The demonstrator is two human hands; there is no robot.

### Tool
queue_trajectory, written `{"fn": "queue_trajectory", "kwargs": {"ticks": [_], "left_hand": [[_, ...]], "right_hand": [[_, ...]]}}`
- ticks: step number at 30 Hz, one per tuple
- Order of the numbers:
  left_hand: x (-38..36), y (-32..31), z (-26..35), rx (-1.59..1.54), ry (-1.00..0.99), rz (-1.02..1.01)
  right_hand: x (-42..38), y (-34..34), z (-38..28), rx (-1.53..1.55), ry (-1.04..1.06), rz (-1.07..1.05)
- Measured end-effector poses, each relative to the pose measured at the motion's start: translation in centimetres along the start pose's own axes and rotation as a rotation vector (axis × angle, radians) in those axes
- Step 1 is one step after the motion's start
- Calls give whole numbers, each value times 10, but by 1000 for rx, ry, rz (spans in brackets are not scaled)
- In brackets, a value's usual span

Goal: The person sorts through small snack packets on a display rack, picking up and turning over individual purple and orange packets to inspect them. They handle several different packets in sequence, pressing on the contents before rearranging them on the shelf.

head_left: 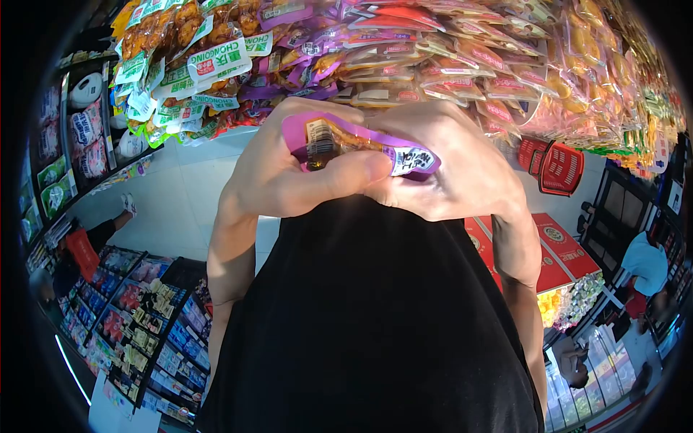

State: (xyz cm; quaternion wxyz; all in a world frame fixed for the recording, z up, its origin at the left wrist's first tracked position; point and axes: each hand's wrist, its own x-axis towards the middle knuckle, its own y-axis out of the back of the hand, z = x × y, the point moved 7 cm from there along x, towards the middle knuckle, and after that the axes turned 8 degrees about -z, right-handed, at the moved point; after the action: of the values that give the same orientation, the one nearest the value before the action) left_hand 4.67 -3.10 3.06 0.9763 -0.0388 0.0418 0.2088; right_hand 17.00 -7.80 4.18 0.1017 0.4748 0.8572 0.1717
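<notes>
Close to my chest, both hands grip one small purple-edged snack packet (354,144) with a clear window, brown food inside and a barcode label. My left hand (296,173) is closed on its left end, the thumb lying across the front. On the other end, my right hand (447,155) is closed with its fingers curled round the packet's white printed corner. Just beyond my hands, several similar purple packets (307,54) lie in the heaped display. Most of my fingertips are hidden behind the packet.
Green-and-white snack bags (216,61) and pinkish packets (476,58) fill the display ahead. A red shopping basket (559,167) sits on the floor at right, near red cartons (559,249). Shelves (144,317) stand at left. Other people are at both sides, including a person in light blue (644,260).
</notes>
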Motion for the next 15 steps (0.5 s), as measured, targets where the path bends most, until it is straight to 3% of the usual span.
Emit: {"fn": "queue_trajectory", "kwargs": {"ticks": [3,10,12,15], "left_hand": [[-1,-1,4,6,-55,95],[1,-1,6,78,-118,89],[-1,0,-6,-31,79,74],[4,7,-14,-169,5,185]], "right_hand": [[-2,3,-2,1,19,3],[-5,7,-4,-48,36,-15],[-5,7,-2,-39,25,4],[-9,24,-14,-469,80,336]]}}
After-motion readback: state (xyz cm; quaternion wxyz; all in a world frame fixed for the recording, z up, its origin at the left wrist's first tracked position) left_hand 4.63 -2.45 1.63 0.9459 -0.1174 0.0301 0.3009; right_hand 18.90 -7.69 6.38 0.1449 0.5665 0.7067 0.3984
